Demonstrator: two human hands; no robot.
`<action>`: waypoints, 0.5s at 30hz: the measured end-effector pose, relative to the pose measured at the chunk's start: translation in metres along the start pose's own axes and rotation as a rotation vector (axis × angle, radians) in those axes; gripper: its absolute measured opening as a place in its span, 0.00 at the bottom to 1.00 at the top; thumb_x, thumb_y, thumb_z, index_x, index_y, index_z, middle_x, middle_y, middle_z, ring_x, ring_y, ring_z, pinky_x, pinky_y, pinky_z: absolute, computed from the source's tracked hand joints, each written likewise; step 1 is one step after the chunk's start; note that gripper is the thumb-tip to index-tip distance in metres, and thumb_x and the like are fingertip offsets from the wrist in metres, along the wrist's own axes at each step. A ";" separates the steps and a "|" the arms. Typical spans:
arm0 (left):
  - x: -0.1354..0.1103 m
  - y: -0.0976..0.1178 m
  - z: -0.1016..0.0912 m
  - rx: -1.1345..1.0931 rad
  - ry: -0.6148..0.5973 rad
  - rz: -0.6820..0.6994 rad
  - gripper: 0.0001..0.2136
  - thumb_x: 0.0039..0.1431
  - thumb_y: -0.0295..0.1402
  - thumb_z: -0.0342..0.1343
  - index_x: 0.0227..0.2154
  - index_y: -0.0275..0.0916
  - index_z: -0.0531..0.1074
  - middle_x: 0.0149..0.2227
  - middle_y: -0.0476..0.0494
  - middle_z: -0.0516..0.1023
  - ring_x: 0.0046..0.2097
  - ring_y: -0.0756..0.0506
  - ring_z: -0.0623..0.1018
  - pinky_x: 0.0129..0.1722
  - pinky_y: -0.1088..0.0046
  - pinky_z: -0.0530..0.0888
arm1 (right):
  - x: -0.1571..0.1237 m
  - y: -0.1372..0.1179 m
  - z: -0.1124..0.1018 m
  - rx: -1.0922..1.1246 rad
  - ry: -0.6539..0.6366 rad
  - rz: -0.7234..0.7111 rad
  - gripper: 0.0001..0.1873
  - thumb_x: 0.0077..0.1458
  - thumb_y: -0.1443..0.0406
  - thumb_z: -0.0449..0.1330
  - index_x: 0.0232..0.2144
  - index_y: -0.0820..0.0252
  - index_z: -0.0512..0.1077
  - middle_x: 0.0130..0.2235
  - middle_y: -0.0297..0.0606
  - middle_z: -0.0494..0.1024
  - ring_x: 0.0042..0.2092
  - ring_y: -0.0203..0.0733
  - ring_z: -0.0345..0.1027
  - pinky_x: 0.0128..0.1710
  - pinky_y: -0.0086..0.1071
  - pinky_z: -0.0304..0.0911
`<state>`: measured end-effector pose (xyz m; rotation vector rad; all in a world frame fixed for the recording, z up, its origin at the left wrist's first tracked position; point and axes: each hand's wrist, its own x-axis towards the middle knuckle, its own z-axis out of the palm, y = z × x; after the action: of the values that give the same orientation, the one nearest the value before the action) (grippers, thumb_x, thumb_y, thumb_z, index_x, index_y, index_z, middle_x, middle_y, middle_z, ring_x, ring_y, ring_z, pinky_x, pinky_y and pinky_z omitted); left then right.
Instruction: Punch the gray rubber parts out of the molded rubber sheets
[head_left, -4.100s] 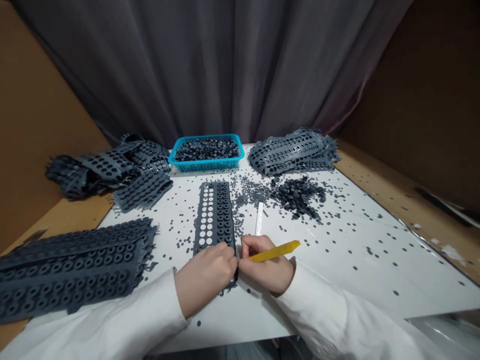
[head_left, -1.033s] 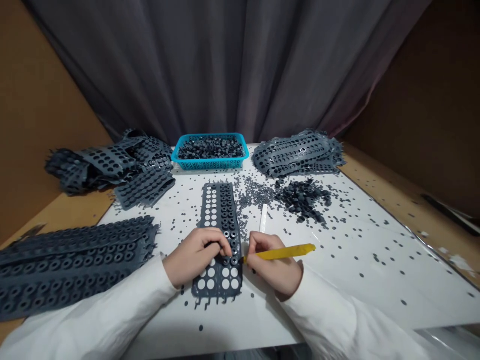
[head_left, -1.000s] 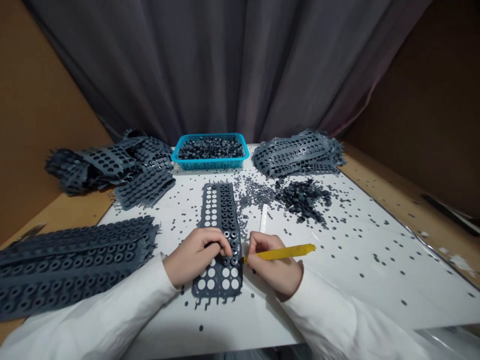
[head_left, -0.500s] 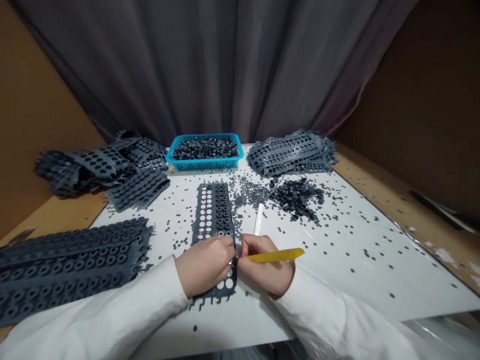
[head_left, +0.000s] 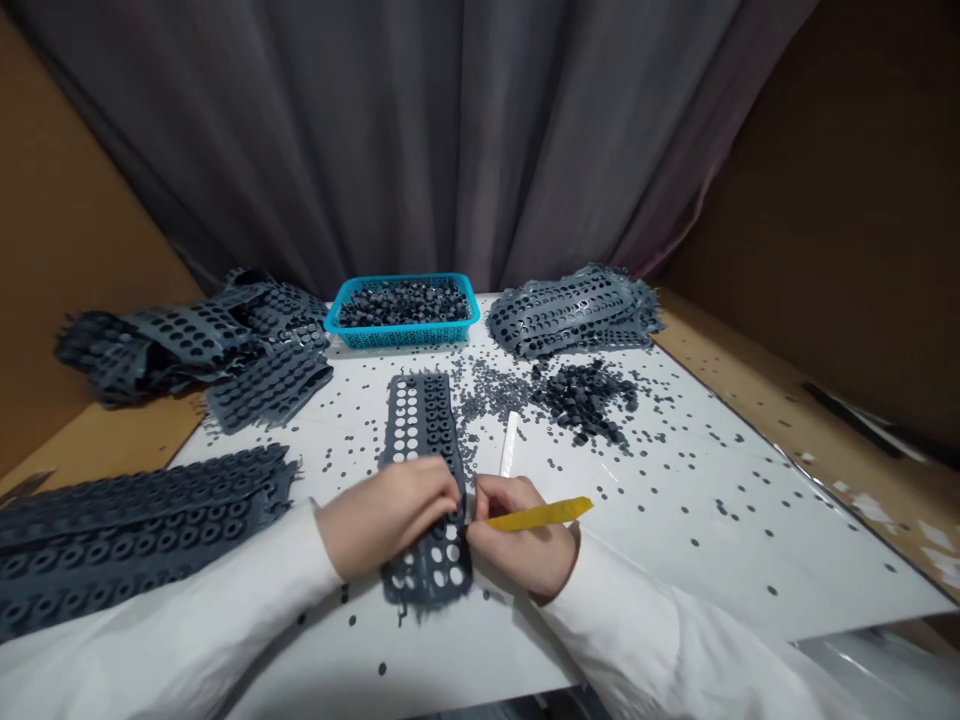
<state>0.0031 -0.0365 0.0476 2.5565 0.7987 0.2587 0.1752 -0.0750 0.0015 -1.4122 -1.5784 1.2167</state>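
Left hand (head_left: 394, 512) of ours curled over strip (head_left: 421, 432) near table's (head_left: 637, 570) near edge; we couldn't tell whether fingertips pinched anything. Right hand (head_left: 517, 530) clamped on yellow tool (head_left: 544, 514) at strip's right side. Moment earlier, left hand covered more near-end holes (head_left: 448, 577); now bared, we judged those rows finished, ringed rows (head_left: 437, 410) toward far edge pending.
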 end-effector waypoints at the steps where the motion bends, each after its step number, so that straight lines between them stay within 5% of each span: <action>1: 0.000 0.000 -0.010 -0.077 0.053 -0.028 0.08 0.63 0.28 0.44 0.33 0.37 0.68 0.33 0.46 0.71 0.35 0.49 0.71 0.35 0.75 0.68 | 0.000 0.000 0.000 0.009 -0.004 0.003 0.08 0.34 0.73 0.52 0.14 0.59 0.55 0.15 0.25 0.57 0.20 0.29 0.50 0.18 0.24 0.43; 5: -0.003 -0.005 -0.025 -0.289 0.132 -0.183 0.06 0.59 0.31 0.50 0.31 0.38 0.70 0.33 0.47 0.73 0.36 0.48 0.71 0.36 0.74 0.66 | 0.001 0.001 0.000 0.076 -0.008 -0.010 0.08 0.34 0.73 0.52 0.14 0.59 0.56 0.15 0.25 0.58 0.20 0.29 0.50 0.18 0.23 0.44; 10: -0.016 -0.022 0.013 -1.028 0.153 -0.484 0.12 0.52 0.42 0.58 0.30 0.36 0.72 0.26 0.49 0.70 0.25 0.52 0.65 0.25 0.78 0.60 | 0.001 0.001 0.000 0.190 0.060 -0.046 0.06 0.36 0.72 0.53 0.16 0.59 0.57 0.16 0.26 0.60 0.19 0.29 0.51 0.17 0.22 0.44; 15: -0.023 -0.028 0.035 -1.617 0.190 -0.548 0.15 0.46 0.40 0.64 0.28 0.32 0.71 0.26 0.48 0.68 0.20 0.59 0.55 0.20 0.81 0.50 | 0.001 0.001 0.002 0.266 -0.008 -0.104 0.06 0.37 0.72 0.53 0.17 0.59 0.57 0.16 0.26 0.61 0.19 0.29 0.51 0.17 0.22 0.46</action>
<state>-0.0189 -0.0422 0.0028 0.7879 0.7812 0.6229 0.1737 -0.0743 -0.0004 -1.1435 -1.4158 1.3159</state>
